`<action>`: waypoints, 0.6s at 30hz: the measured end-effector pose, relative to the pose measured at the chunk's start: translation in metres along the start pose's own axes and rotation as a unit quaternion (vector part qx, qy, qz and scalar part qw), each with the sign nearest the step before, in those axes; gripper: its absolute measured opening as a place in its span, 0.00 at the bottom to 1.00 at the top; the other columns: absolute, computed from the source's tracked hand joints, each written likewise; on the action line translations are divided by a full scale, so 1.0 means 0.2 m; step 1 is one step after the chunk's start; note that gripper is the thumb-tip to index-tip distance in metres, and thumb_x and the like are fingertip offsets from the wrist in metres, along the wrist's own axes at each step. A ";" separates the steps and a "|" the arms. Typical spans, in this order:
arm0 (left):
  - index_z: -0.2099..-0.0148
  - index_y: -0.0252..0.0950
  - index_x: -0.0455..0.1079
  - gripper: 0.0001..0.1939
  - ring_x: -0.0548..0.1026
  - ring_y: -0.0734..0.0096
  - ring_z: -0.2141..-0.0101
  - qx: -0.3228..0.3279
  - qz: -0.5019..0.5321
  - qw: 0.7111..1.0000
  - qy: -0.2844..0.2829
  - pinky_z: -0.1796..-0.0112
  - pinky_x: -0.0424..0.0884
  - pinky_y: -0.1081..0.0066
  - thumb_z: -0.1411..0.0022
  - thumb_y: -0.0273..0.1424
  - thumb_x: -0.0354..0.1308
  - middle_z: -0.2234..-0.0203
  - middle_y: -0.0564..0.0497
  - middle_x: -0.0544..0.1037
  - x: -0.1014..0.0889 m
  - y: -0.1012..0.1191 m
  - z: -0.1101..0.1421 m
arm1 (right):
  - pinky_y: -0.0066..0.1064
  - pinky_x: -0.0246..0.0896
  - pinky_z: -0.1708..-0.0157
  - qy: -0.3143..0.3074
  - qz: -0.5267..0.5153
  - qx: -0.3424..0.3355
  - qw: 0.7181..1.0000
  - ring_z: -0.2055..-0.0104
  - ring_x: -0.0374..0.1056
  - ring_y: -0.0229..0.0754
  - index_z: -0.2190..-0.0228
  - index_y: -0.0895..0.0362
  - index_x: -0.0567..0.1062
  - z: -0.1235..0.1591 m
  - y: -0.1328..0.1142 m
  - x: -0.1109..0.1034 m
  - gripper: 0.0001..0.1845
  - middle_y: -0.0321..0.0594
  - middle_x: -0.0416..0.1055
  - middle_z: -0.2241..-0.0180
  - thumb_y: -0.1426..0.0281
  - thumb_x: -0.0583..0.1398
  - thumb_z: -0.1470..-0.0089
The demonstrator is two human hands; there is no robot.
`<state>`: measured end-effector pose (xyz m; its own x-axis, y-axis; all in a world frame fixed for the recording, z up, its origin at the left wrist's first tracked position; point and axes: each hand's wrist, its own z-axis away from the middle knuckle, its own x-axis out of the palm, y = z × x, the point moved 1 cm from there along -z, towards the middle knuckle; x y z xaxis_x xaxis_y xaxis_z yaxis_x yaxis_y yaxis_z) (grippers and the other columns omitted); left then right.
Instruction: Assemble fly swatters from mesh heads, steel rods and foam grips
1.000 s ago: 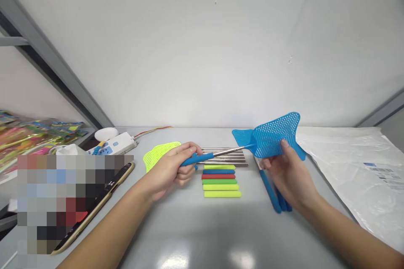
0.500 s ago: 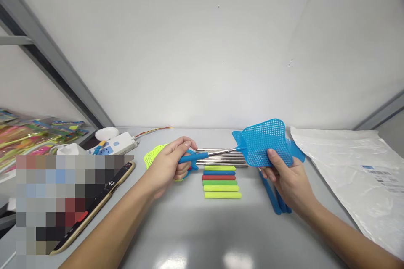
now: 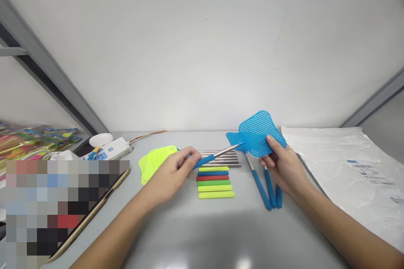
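Observation:
A blue fly swatter (image 3: pixel 260 132) with a metal rod is held in the air between both hands. My left hand (image 3: pixel 178 170) is closed on its blue handle, and my right hand (image 3: pixel 282 166) pinches the mesh head between thumb and fingers. Below the right hand lie other blue fly swatters, their blue handles (image 3: pixel 261 189) pointing toward me. Beyond my left hand rests a yellow-green mesh swatter head (image 3: pixel 156 159), partly covered by that hand. Metal rods (image 3: pixel 221 158) lie side by side in the middle, with a row of coloured handle sleeves (image 3: pixel 214 183) in front of them.
At the right lies a white plastic mailing bag (image 3: pixel 334 168). A phone (image 3: pixel 91 218), largely pixelated, stands at the left, with a white power strip (image 3: pixel 110 150) behind it. Colourful packaged items (image 3: pixel 38 141) fill the far left. A wall rises behind the grey table (image 3: pixel 189 227).
The held swatter's handle end has dropped, so it now slants down toward my left hand. My right hand has moved slightly left and up, exposing more of the blue handles below.

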<state>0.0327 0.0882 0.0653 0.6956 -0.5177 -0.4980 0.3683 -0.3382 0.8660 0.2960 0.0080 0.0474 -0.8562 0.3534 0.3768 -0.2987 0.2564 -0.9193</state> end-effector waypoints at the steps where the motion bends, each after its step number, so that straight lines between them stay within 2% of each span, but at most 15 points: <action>1: 0.64 0.39 0.66 0.18 0.63 0.73 0.75 0.025 -0.059 0.998 -0.009 0.73 0.56 0.74 0.32 0.46 0.45 0.77 0.56 0.65 0.03 0.01 0.01 | 0.27 0.56 0.79 0.008 -0.007 0.005 1.000 0.83 0.47 0.31 0.79 0.55 0.63 -0.01 -0.01 -0.01 0.19 0.26 0.53 0.87 0.61 0.61 0.43; 3: 0.62 0.40 0.66 0.16 0.65 0.70 0.75 0.057 -0.156 0.986 -0.036 0.72 0.54 0.72 0.32 0.45 0.46 0.76 0.54 0.69 0.11 0.03 0.04 | 0.26 0.57 0.80 0.013 -0.001 0.004 1.000 0.83 0.47 0.32 0.80 0.55 0.63 -0.02 -0.02 -0.02 0.20 0.26 0.52 0.87 0.60 0.61 0.43; 5: 0.61 0.40 0.65 0.14 0.65 0.67 0.76 0.065 -0.194 0.978 -0.043 0.73 0.52 0.71 0.31 0.43 0.45 0.76 0.54 0.70 0.20 0.04 0.06 | 0.27 0.58 0.78 -0.020 0.041 -0.009 0.999 0.82 0.51 0.32 0.78 0.55 0.64 -0.01 -0.04 -0.02 0.18 0.27 0.56 0.85 0.59 0.60 0.42; 8: 0.62 0.40 0.63 0.13 0.67 0.65 0.73 0.058 -0.098 0.993 -0.042 0.72 0.53 0.70 0.30 0.41 0.44 0.73 0.52 0.72 0.31 0.04 0.09 | 0.28 0.61 0.74 -0.170 0.146 -0.005 0.975 0.78 0.60 0.33 0.64 0.55 0.70 0.05 -0.06 0.04 0.13 0.31 0.66 0.75 0.58 0.59 0.42; 10: 0.62 0.40 0.63 0.13 0.69 0.65 0.70 0.061 -0.011 0.998 -0.030 0.70 0.56 0.70 0.29 0.40 0.43 0.70 0.51 0.73 0.35 0.05 0.10 | 0.29 0.62 0.71 -0.273 0.186 0.035 0.943 0.73 0.64 0.34 0.52 0.54 0.66 0.11 -0.06 0.11 0.19 0.34 0.69 0.68 0.59 0.60 0.42; 11: 0.61 0.40 0.63 0.13 0.69 0.65 0.69 0.068 0.026 0.997 -0.027 0.69 0.57 0.70 0.29 0.40 0.42 0.69 0.51 0.74 0.36 0.06 0.10 | 0.29 0.63 0.70 -0.302 0.194 0.054 0.932 0.72 0.64 0.35 0.49 0.53 0.64 0.14 -0.06 0.14 0.21 0.35 0.69 0.67 0.59 0.59 0.41; 14: 0.62 0.40 0.63 0.14 0.68 0.68 0.70 0.081 0.094 0.992 -0.038 0.68 0.58 0.70 0.29 0.39 0.41 0.71 0.53 0.72 0.38 0.07 0.11 | 0.29 0.62 0.68 -0.307 0.221 0.058 0.924 0.70 0.63 0.35 0.53 0.56 0.68 0.19 -0.05 0.21 0.17 0.35 0.67 0.69 0.59 0.54 0.38; 18: 0.67 0.39 0.63 0.17 0.64 0.69 0.74 0.090 0.081 0.991 -0.054 0.71 0.56 0.70 0.29 0.40 0.42 0.77 0.54 0.68 0.38 0.09 0.13 | 0.30 0.61 0.67 -0.256 0.274 0.014 0.927 0.68 0.63 0.37 0.65 0.57 0.71 0.21 -0.05 0.25 0.15 0.37 0.67 0.68 0.58 0.54 0.38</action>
<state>0.0753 0.0219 0.0421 0.6625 -0.6546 -0.3641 0.1354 -0.3734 0.9177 0.2384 -0.0148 0.0717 -0.9686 -0.0515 -0.2434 0.2345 0.1382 -0.9622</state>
